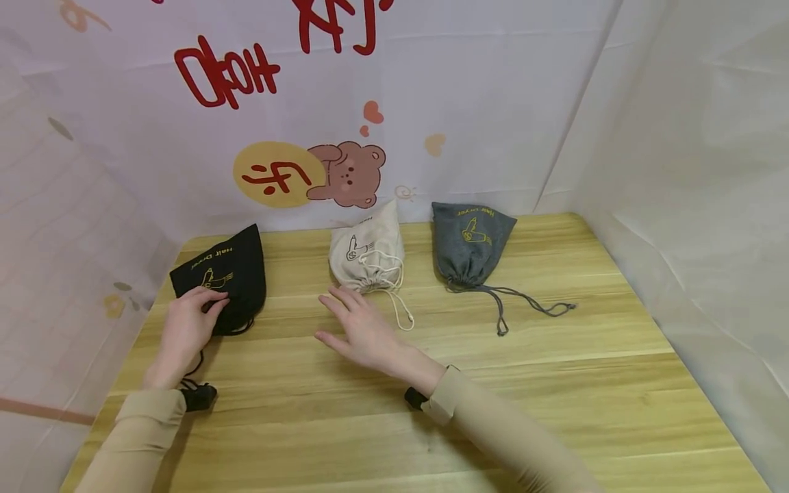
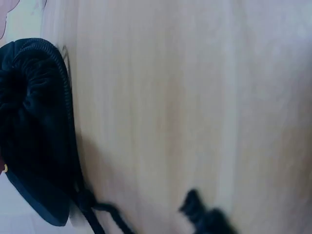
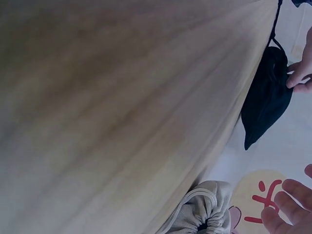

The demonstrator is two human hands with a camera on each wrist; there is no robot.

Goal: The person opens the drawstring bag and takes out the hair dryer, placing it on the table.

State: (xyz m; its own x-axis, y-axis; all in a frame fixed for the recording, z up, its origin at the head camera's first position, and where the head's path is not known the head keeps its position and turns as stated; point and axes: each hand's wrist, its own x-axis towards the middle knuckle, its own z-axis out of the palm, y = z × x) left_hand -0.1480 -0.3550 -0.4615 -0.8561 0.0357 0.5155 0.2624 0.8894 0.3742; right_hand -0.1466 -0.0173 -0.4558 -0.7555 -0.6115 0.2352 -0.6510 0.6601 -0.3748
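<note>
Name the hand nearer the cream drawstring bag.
Right. The right hand is just in front of the cream bag, by its gathered mouth; the left hand is farther off, at the black bag.

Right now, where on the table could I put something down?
Bare table lies right of the gray bag and its cords, and between the black bag and white bag. It's crowded where the left hand pinches the black bag.

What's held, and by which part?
Left grip pinches the black pouch by its cloth, near the yellow dryer print; right grip holds nothing.
</note>
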